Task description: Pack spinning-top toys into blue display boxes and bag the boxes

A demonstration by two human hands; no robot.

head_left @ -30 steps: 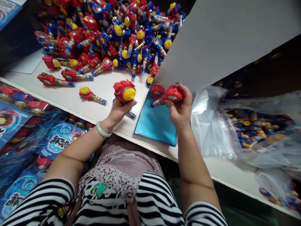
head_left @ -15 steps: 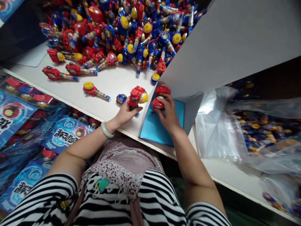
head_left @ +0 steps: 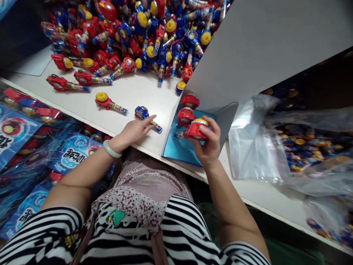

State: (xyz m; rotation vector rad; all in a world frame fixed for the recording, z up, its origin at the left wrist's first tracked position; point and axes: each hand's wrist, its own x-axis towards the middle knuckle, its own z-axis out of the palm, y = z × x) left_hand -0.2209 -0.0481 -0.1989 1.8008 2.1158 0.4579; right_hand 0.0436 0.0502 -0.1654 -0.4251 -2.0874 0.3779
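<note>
My right hand is closed on a red spinning-top toy with a yellow top and a clear candy tube, held low over the blue-bottomed box. Two more red toys lie in the box beside it, one at the far end and one nearer. My left hand reaches over a blue toy lying on the white table. Its index finger and thumb are apart, on either side of that toy's tube. A red toy with a yellow top lies further left.
A big heap of red and blue toys fills the back of the table. The box's tall grey flap stands at the right. Plastic bags of small parts lie beyond it. Packaged toys are stacked at lower left.
The red toy from my left hand is now in my right hand over the box. My right hand has let go of the toy there. My left hand has moved down to the blue toy.
</note>
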